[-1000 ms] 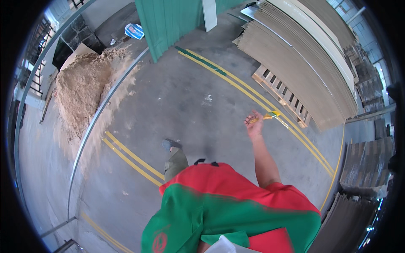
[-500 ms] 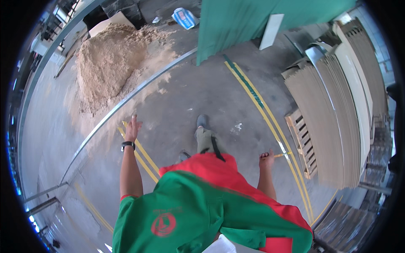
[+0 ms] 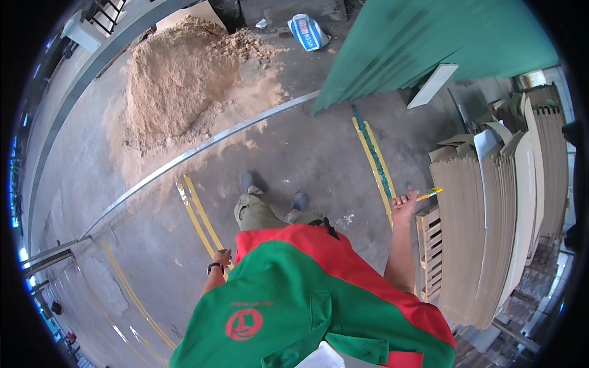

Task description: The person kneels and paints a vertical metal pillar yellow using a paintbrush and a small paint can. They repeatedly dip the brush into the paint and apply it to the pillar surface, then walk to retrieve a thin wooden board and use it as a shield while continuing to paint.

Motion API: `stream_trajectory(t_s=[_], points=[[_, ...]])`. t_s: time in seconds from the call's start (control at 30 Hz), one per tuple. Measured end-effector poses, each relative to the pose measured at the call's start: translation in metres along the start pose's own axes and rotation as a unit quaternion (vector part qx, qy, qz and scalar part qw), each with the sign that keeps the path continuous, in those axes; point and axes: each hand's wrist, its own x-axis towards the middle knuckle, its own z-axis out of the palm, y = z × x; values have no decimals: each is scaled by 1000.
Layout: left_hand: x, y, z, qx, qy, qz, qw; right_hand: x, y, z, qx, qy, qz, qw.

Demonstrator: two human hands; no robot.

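My right hand (image 3: 404, 207) is closed around the handle of a slim paintbrush (image 3: 428, 194); its yellowish tip points right, toward the stacked cardboard. Low at my left side, beside the yellow floor lines (image 3: 200, 216), hangs my left hand (image 3: 223, 257). A dark watch is on that wrist. The left fingers are loosely bent and apart, and I see nothing in them. Both my shoes show on the grey floor ahead of my red and green shirt.
Tall stacks of cardboard sheets (image 3: 469, 239) stand on a wooden pallet (image 3: 429, 251) at the right. A sawdust-like pile (image 3: 178, 86) lies far left behind a metal rail (image 3: 202, 144). Beyond are a green curtain (image 3: 423, 46), a leaning white board (image 3: 433, 86) and a blue-white sack (image 3: 308, 32).
My left hand has swung back toward my body, while the right hand with the paintbrush has swung forward. My feet have stepped, and the cardboard stacks are closer.
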Motion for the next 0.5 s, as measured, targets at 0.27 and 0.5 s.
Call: stream_trajectory(t_s=[0.27,0.5], points=[[72,122,-71,-79,6,82,994,-3,48,81,26,13,27,999],[167,284,-208,-175,30,192,965,-47,78,167,31,88,6,996]])
